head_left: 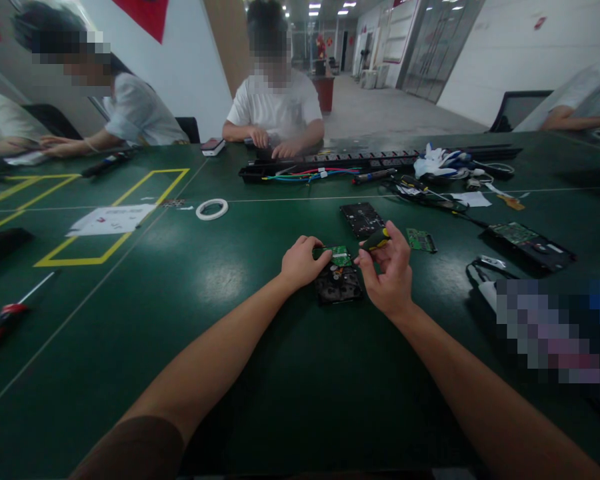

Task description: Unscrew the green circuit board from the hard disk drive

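Observation:
A hard drive (339, 288) lies on the green table with a small green circuit board (341, 255) on its far half. My left hand (301, 263) is closed on the drive's left side, thumb resting by the circuit board. Closed round a screwdriver (377, 240) with a dark green and yellow handle is my right hand (391, 277), just right of the drive. The screwdriver slants down toward the board; whether its tip touches anything I cannot tell. Behind sits a second hard drive (362, 220), with a loose green circuit board (421, 240) to its right.
Another drive with a board (527, 243) lies to the right, near cables and white gloves (440, 161). Long black power strips (370, 160) run across the back. Leftward are a tape roll (212, 209), papers (111, 220) and a red-black screwdriver (5, 323). Other people sit around the table.

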### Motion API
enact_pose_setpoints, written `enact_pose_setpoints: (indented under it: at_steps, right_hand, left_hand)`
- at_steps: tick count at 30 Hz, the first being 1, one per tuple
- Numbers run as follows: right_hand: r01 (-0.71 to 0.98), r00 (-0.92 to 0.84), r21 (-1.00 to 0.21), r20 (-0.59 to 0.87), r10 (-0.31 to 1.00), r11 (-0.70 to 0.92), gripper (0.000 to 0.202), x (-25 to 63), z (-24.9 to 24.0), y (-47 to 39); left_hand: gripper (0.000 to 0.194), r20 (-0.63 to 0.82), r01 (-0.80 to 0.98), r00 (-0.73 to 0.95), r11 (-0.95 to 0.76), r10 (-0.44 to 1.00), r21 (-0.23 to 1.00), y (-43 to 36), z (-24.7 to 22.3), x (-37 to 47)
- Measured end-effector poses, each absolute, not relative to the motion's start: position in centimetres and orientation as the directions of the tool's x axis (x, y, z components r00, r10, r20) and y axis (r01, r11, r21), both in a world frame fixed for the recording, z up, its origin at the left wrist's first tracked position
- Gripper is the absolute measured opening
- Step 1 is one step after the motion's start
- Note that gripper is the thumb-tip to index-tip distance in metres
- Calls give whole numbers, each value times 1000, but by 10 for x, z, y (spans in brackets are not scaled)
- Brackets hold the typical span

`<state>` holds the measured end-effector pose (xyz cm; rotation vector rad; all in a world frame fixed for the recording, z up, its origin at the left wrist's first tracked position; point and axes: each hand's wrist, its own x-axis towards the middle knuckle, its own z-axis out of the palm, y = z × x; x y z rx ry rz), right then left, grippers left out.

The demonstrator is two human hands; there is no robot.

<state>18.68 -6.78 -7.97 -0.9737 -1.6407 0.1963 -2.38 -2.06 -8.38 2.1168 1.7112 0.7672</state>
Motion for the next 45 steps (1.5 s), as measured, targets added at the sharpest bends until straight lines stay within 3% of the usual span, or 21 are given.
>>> enact_pose_setpoints:
  at_steps: [12, 17, 22, 39, 45]
  right_hand:
    - [651, -54, -419, 807, 589, 633, 66, 191, -66, -68]
    - [606, -79, -406, 825, 559, 684, 64, 189, -57, -66]
    - [663, -105, -342, 838, 535, 666, 62, 189, -50, -58]
    - [703, -56, -315, 869, 492, 637, 53, 191, -41, -56]
    - [662, -71, -296, 890, 450, 689, 59, 193, -46, -58]
  left_hand:
    - [37, 191, 802, 152, -234, 970, 550, -19, -82, -25]
    - [34, 168, 803, 157, -225, 973, 552, -18, -80, -24]
    - [34, 176, 806, 145, -220, 973, 550, -19, -79, -22]
    - [36, 164, 810, 137, -206, 977, 550, -26, -76, -14]
    - [35, 147, 820, 118, -180, 982, 543, -25, -77, -14]
